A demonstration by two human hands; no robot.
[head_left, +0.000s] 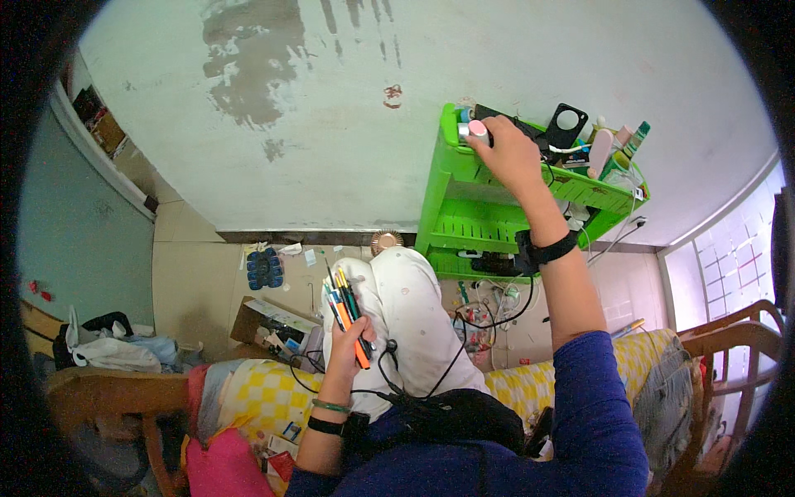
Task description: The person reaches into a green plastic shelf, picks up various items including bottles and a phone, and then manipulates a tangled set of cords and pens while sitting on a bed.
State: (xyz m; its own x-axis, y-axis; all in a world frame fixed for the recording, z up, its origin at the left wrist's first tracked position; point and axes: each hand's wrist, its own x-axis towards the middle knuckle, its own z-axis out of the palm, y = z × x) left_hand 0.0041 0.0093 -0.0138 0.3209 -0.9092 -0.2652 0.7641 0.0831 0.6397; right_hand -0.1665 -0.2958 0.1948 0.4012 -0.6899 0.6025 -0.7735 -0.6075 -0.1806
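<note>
A bundle of pens and pencils [342, 298] is gripped in my left hand [353, 340], above my left thigh. An orange pen end sticks out below the fist. My right hand [508, 151] reaches over the top tier of a green plastic shelf rack [444, 161], its fingers around a small pink-topped container [477, 130] at the tier's left end. Whether the container is lifted or still rests there, I cannot tell. Beside my right hand in the same tier are a black plate with a round hole [567, 124], a pale pink case [600, 152] and a green tube [637, 138].
An open cardboard box [248, 323] with small items stands on the tiled floor, near a blue-black tray [264, 268]. A gold fluted dish [386, 241] lies by the wall. Cables [528, 305] run from my right wrist across my lap. Wooden armrests [124, 388] flank the seat.
</note>
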